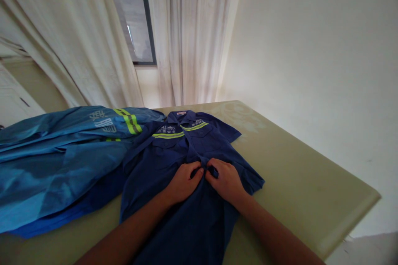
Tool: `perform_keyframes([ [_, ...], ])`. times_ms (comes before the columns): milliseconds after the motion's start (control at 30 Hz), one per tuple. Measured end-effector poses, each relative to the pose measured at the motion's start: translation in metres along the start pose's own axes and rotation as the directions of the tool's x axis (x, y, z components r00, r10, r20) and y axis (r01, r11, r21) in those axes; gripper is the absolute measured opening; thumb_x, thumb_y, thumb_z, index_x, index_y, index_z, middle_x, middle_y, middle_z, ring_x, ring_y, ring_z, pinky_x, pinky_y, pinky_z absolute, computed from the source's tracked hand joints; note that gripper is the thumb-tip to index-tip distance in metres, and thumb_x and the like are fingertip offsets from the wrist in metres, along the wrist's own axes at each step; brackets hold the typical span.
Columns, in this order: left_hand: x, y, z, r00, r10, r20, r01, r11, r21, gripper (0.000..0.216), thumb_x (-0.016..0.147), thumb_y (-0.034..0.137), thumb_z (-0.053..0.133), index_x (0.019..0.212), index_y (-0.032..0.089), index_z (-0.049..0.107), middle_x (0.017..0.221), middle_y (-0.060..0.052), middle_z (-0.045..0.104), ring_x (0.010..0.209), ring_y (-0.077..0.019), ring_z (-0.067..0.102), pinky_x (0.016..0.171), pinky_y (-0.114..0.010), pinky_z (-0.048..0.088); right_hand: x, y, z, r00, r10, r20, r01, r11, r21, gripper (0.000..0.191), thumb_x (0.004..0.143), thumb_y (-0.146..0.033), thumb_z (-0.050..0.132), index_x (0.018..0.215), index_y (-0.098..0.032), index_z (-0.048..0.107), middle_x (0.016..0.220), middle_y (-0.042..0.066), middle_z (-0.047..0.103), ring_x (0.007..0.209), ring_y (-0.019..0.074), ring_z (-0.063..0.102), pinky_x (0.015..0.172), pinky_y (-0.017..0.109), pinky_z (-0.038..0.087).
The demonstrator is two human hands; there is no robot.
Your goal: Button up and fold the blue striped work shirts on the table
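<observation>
A navy short-sleeved work shirt (168, 232) lies front up, its collar toward the far edge of the table. Yellow-green reflective strips and white lettering cross its chest, above two buttoned pockets. Midway down the front placket, my left hand (185, 180) pinches the fabric between thumb and fingers. Close beside it, my right hand (226, 179) pinches the other front edge, the fingertips of both hands nearly touching. Any button between them is too small or hidden to make out. Above the hands the placket gapes slightly.
Left of the shirt, a lighter blue jacket (62, 165) with reflective strips lies heaped, overlapping the shirt's sleeve. Both garments rest on a pale green table (304, 182). Behind stand cream curtains (199, 33) and a dark-framed window (132, 16); a white wall (326, 58) runs along the right.
</observation>
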State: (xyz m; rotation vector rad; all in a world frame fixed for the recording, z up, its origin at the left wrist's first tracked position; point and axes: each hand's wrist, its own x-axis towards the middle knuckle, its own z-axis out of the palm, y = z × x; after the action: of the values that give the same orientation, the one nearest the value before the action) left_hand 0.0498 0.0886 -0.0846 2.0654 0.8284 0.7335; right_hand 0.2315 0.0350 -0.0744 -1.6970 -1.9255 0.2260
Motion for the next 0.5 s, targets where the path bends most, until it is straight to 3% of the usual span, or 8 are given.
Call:
perform_keyframes([
  [133, 0.0005, 0.0015, 0.0017, 1.0, 0.022, 0.008, -0.022, 1.0, 0.011, 0.027, 0.101, 0.031, 0.045, 0.09, 0.02, 0.067, 0.085, -0.003, 0.072, 0.076, -0.0183, 0.065, 0.073, -0.029, 0.044, 0.0009, -0.0048, 0.0007, 1.0, 0.012, -0.023, -0.014, 0.997, -0.077, 0.004, 0.087, -0.02, 0.061, 0.086, -0.023, 0.064, 0.085, 0.0, 0.07, 0.077, 0.0167, 0.064, 0.068, 0.026, 0.037],
  [300, 0.0012, 0.0023, 0.0054, 0.996, -0.009, -0.086, 0.011, 1.0, 0.018, 0.021, 0.099, 0.03, 0.048, 0.096, 0.019, 0.066, 0.098, -0.006, 0.072, 0.091, -0.0217, 0.066, 0.083, -0.032, 0.048, 0.0011, -0.009, -0.0012, 0.997, 0.017, -0.069, -0.027, 0.99, -0.141, 0.006, 0.085, -0.019, 0.061, 0.081, -0.023, 0.06, 0.082, 0.0, 0.067, 0.074, 0.0161, 0.062, 0.064, 0.026, 0.034],
  [500, 0.0025, -0.0066, 0.0056, 0.998, 0.039, -0.039, -0.038, 0.999, 0.027, 0.021, 0.101, 0.03, 0.046, 0.09, 0.02, 0.062, 0.094, -0.004, 0.069, 0.086, -0.0193, 0.063, 0.081, -0.03, 0.046, -0.0011, -0.0081, 0.0005, 0.996, 0.012, -0.092, -0.028, 0.984, -0.175, 0.003, 0.087, -0.022, 0.061, 0.09, -0.024, 0.061, 0.087, -0.001, 0.066, 0.074, 0.0162, 0.061, 0.063, 0.027, 0.034],
])
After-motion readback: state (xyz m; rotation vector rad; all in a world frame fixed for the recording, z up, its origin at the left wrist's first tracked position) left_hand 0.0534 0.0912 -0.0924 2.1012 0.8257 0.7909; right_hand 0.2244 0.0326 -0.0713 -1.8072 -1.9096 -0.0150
